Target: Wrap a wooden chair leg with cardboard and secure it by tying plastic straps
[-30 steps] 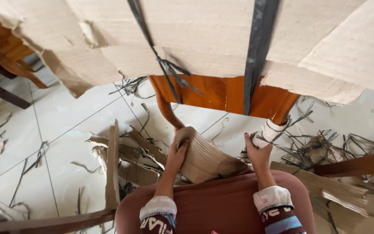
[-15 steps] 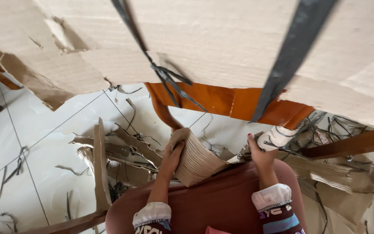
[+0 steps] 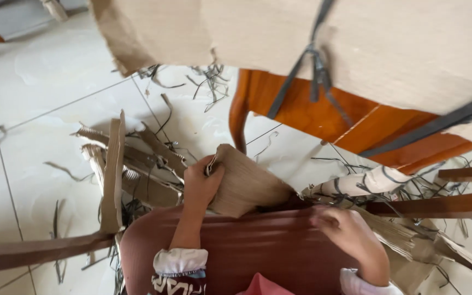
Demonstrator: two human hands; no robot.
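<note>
Head camera looks steeply down, close over the floor.

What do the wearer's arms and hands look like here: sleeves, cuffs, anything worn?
Both hands are bare, no gloves. The left hand leads into a forearm ending in a white ribbed cuff over a dark sleeve with pale lettering. The right hand is motion-blurred; only a white cuff edge shows at the frame bottom.
</note>
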